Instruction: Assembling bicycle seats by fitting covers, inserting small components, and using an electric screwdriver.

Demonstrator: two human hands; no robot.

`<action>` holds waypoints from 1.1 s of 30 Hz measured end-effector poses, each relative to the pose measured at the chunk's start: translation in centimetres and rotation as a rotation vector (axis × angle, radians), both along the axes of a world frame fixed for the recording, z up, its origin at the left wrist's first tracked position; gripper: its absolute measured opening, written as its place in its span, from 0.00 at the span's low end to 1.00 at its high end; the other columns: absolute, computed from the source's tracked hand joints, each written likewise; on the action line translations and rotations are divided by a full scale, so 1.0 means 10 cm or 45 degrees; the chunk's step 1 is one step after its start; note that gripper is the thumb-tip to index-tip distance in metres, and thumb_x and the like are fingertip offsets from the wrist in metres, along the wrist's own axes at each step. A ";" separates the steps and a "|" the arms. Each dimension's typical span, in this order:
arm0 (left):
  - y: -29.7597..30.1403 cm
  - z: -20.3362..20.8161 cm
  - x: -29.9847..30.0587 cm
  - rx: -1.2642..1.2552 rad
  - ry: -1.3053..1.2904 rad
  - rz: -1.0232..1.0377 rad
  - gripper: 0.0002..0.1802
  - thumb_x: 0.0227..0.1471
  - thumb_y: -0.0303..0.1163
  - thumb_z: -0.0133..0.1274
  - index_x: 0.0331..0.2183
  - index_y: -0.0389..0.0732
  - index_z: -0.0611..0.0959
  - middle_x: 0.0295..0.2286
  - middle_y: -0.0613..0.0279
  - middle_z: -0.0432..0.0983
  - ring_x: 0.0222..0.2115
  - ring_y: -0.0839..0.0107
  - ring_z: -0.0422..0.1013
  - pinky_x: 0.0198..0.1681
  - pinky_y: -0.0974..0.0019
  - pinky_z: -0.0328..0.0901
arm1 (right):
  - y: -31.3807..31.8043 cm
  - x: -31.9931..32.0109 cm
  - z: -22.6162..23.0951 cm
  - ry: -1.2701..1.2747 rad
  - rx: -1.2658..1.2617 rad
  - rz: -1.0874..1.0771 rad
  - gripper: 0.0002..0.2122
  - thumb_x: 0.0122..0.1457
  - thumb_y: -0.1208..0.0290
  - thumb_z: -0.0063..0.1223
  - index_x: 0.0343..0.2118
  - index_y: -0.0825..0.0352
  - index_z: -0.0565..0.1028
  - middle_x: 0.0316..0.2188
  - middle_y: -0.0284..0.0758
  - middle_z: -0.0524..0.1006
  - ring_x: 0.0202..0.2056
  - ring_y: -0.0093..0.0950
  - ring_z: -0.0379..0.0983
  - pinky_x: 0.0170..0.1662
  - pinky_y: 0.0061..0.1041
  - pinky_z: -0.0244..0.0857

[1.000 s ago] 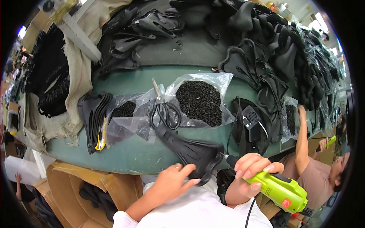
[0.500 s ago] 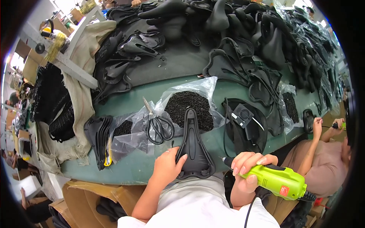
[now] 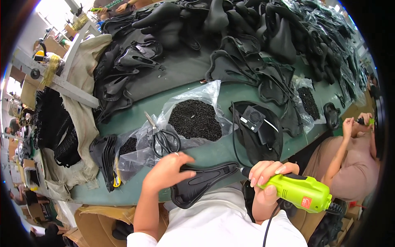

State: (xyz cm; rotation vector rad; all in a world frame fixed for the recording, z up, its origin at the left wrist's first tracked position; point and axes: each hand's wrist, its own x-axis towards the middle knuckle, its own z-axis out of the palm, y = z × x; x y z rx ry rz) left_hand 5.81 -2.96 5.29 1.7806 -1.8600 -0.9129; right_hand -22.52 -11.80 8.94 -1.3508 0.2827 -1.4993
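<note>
Black saddle shell: left hand spread at edge; right hand gripped green driver; nose-end tooling seemingly needed steadying

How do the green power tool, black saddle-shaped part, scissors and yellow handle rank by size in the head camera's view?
1. Green power tool and black saddle-shaped part: too alike to rank; nearness may mislead
2. Scissors
3. Yellow handle

The saddle shell looks matt plastic, the power tool glossy plastic, the sacking rough cloth.
</note>
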 end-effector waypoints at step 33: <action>-1.02 -0.67 0.11 -0.508 -0.886 0.064 0.08 0.61 0.35 0.58 0.35 0.40 0.80 0.34 0.57 0.78 0.40 0.58 0.76 0.45 0.55 0.69 | 0.14 0.04 -0.07 -0.050 0.091 -0.034 0.21 0.65 0.66 0.65 0.51 0.62 0.62 0.25 0.33 0.73 0.22 0.28 0.72 0.28 0.31 0.71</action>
